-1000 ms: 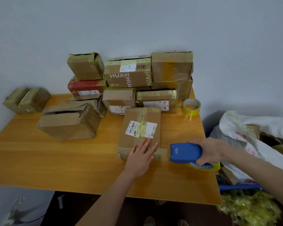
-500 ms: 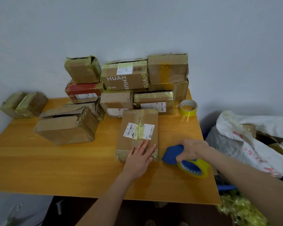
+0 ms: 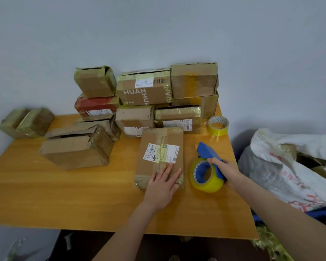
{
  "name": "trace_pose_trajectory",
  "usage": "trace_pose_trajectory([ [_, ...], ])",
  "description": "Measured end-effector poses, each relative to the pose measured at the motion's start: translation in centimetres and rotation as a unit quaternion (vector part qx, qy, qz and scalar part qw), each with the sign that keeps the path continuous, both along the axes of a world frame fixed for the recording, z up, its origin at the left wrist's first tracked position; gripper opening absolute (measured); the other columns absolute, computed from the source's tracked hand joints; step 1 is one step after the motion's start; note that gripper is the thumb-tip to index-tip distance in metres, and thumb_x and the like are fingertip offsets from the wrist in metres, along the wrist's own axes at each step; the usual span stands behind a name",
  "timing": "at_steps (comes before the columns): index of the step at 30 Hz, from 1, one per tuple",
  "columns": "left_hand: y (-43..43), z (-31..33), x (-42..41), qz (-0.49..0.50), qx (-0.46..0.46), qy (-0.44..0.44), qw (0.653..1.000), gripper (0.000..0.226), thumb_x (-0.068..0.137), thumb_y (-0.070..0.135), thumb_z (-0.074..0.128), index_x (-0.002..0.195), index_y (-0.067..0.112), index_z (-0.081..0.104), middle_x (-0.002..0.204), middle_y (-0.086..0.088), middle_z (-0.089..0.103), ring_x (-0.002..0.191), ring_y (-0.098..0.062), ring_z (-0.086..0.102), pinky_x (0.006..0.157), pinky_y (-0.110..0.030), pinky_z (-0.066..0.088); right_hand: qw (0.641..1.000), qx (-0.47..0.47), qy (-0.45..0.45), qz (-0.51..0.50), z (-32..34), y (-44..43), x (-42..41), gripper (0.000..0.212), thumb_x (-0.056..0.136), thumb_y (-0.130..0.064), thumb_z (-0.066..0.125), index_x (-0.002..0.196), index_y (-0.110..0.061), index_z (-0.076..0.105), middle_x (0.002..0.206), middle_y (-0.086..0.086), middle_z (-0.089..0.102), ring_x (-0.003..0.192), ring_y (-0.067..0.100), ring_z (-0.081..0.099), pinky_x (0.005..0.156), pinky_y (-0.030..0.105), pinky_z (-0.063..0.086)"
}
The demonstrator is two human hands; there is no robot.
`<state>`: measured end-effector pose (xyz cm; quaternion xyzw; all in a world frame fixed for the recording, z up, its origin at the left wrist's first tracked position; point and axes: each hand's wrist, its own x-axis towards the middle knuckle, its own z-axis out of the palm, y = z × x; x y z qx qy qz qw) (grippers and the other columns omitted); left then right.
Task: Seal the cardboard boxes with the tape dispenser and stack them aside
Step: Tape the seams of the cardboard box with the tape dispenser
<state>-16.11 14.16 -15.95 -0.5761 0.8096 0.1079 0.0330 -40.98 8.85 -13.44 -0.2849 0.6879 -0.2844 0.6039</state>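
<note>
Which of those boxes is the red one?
The red box in the leftmost stack at the back, sandwiched under a small brown box; every other box is brown cardboard.

Table (image 3: pixel 64 194) orange-yellow with wood grain; wall (image 3: pixel 158 25) pale grey-blue; bag (image 3: pixel 290 166) white with red print. Boxes (image 3: pixel 194 81) all brown cardboard: flat box (image 3: pixel 159 172) has a white barcode label beside a yellow-green one, HUAN box (image 3: pixel 143 91) has white lettering, red box (image 3: pixel 97 104) is red under yellowish tape, left pair (image 3: pixel 26 122) is wrapped olive-yellow. Dispenser (image 3: pixel 208 151) blue, its roll (image 3: pixel 209 185) clear yellow on a blue hub; spare roll (image 3: pixel 218 126) yellow, white core with small dark repeat print.
</note>
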Motion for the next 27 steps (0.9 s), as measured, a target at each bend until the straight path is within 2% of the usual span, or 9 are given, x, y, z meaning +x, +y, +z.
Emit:
trace_pose_trajectory([
  [4, 0.0, -0.1, 0.0, -0.005, -0.003, 0.003, 1.0, 0.053, 0.102, 0.05, 0.017, 0.141, 0.046, -0.019, 0.154, 0.012, -0.022, 0.143, -0.011, -0.02, 0.117, -0.04, -0.008, 0.996, 0.045, -0.064, -0.038, -1.1, 0.6, 0.7, 0.043, 0.088, -0.047, 0.065, 0.118, -0.018, 0.059, 0.09, 0.007, 0.067, 0.071, 0.022, 0.064, 0.042, 0.024, 0.048],
  [5, 0.0, -0.1, -0.1, -0.004, -0.003, 0.004, 1.0, 0.053, 0.102, 0.05, 0.016, 0.141, 0.045, -0.019, 0.154, 0.011, -0.022, 0.143, -0.011, -0.022, 0.117, -0.04, -0.009, 0.997, 0.05, -0.052, -0.034, -1.2, 0.6, 0.8, 0.045, 0.09, -0.051, 0.06, 0.121, -0.018, 0.058, 0.09, 0.008, 0.067, 0.073, 0.023, 0.064, 0.047, 0.027, 0.05],
  [8, 0.1, -0.1, 0.0, -0.003, 0.005, 0.009, 1.0, 0.052, 0.1, 0.053, 0.011, 0.142, 0.044, -0.019, 0.154, 0.011, -0.023, 0.142, -0.012, -0.025, 0.115, -0.039, -0.012, 0.997, 0.03, 0.057, 0.036, -1.4, 0.5, 0.9, 0.051, 0.097, -0.053, 0.046, 0.137, -0.02, 0.05, 0.103, 0.011, 0.063, 0.094, 0.03, 0.061, 0.082, 0.044, 0.051],
  [10, 0.0, 0.1, -0.1, -0.004, 0.01, 0.016, 1.0, 0.054, 0.096, 0.056, 0.005, 0.143, 0.042, -0.017, 0.154, 0.011, -0.023, 0.142, -0.01, -0.025, 0.115, -0.038, -0.013, 0.985, -0.009, 0.137, 0.106, -1.1, 0.6, 0.9, 0.053, 0.1, -0.047, 0.043, 0.143, -0.016, 0.044, 0.113, 0.014, 0.062, 0.102, 0.032, 0.059, 0.09, 0.045, 0.047],
  [14, 0.4, 0.7, 0.3, 0.032, 0.009, 0.098, 0.995, 0.055, 0.102, 0.048, 0.018, 0.152, 0.03, 0.009, 0.158, 0.011, -0.005, 0.148, -0.009, -0.006, 0.119, -0.034, -0.005, 0.899, -0.134, 0.369, 0.193, 0.5, 1.3, 2.6, 0.059, 0.101, -0.041, 0.045, 0.149, -0.012, 0.03, 0.146, 0.016, 0.039, 0.129, 0.033, 0.042, 0.1, 0.043, 0.041],
  [18, 1.8, 0.9, 1.7, 0.079, -0.084, 0.125, 0.985, 0.053, 0.103, 0.043, 0.017, 0.151, 0.022, 0.019, 0.157, 0.005, 0.014, 0.148, -0.015, 0.008, 0.121, -0.035, 0.001, 0.797, -0.308, 0.422, 0.302, 1.7, 3.8, 8.4, 0.055, 0.101, -0.042, 0.042, 0.152, -0.025, 0.028, 0.158, 0.007, 0.021, 0.145, 0.026, 0.023, 0.111, 0.04, 0.035],
  [21, 2.5, 0.6, 3.2, 0.088, -0.092, 0.086, 0.988, 0.055, 0.099, 0.045, 0.012, 0.15, 0.026, 0.021, 0.157, 0.003, 0.016, 0.147, -0.023, 0.01, 0.117, -0.047, 0.003, 0.723, -0.309, 0.439, 0.434, 0.4, 5.4, 12.4, 0.059, 0.102, -0.051, 0.026, 0.155, -0.031, 0.012, 0.164, 0.005, -0.003, 0.15, 0.026, -0.006, 0.121, 0.041, 0.009],
  [24, 2.7, -0.5, 4.4, 0.075, -0.039, 0.017, 0.996, 0.054, 0.1, 0.051, 0.013, 0.149, 0.035, -0.003, 0.155, 0.007, -0.012, 0.147, -0.02, -0.009, 0.115, -0.044, -0.011, 0.665, -0.272, 0.487, 0.496, -1.4, 6.1, 13.0, 0.067, 0.101, -0.055, 0.02, 0.155, -0.026, -0.008, 0.159, 0.008, -0.023, 0.144, 0.027, -0.027, 0.118, 0.04, -0.014],
  [27, 2.2, -0.8, 4.7, 0.066, -0.04, 0.045, 0.996, 0.054, 0.102, 0.049, 0.021, 0.151, 0.036, 0.002, 0.155, 0.009, -0.012, 0.147, -0.015, -0.011, 0.115, -0.038, -0.014, 0.66, -0.268, 0.486, 0.506, -1.7, 5.9, 12.7, 0.07, 0.1, -0.056, 0.024, 0.155, -0.024, -0.007, 0.156, 0.006, -0.027, 0.14, 0.026, -0.031, 0.116, 0.038, -0.016],
])
